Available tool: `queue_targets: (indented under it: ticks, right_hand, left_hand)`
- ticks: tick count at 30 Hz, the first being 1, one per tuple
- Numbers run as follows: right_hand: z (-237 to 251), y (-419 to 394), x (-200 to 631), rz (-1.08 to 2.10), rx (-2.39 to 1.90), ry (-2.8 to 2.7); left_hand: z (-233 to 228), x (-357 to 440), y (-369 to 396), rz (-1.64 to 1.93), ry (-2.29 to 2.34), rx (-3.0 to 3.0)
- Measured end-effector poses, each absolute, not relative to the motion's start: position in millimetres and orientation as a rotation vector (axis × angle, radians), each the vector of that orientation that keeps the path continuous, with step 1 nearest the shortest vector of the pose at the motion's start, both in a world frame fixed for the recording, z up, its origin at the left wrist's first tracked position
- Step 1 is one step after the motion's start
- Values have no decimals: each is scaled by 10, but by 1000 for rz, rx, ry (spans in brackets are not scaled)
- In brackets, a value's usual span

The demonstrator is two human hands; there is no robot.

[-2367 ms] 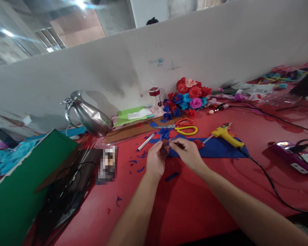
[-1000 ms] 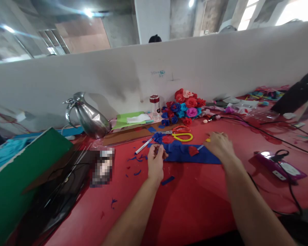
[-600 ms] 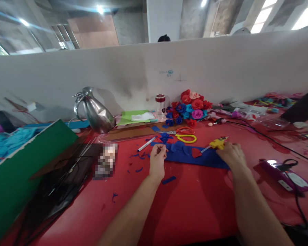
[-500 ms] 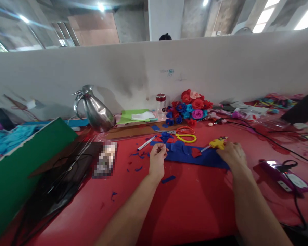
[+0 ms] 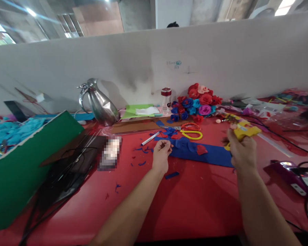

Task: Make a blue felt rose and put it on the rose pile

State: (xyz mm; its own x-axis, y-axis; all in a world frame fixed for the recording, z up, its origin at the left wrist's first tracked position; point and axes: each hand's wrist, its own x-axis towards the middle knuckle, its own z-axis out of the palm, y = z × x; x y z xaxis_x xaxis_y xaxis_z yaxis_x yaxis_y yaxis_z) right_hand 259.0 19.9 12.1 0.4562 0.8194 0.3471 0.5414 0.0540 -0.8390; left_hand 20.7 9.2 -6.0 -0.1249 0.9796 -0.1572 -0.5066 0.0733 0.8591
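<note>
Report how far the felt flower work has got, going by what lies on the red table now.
Done: a heap of finished red, blue and pink felt flowers sits against the white wall. In hand: the right hand holds the yellow glue gun lifted off the table, while the left hand pinches a small piece too tiny to identify. Left: the long blue felt strip with loose blue and red petals lies unassembled.

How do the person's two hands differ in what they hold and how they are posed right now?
The right hand is raised off the red table and wrapped around a yellow glue gun; the left hand sits low by the blue felt strip, pinching something too small to identify. The right hand grips with the whole fist, the left with its fingertips only. Both hands are bare and closed.
</note>
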Motion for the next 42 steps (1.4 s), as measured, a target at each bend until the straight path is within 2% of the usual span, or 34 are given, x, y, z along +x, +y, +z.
queue_targets:
  ticks: [3,7,17,42]
  right_hand:
    - [179,100,2286,704,-1303,-1104]
    - [185,-13,2016,845,-1169,-1309]
    - [15,-23,1803,626,-1203,-1737]
    - [23,-14,1763,598,-1316,-1685]
  left_hand:
    - [-78,181,114,1437,967,621]
    - [-106,140,139,1421,979,581]
    - [-109,157,108,1389,1001,579]
    - [-56,178,78,1338,953,523]
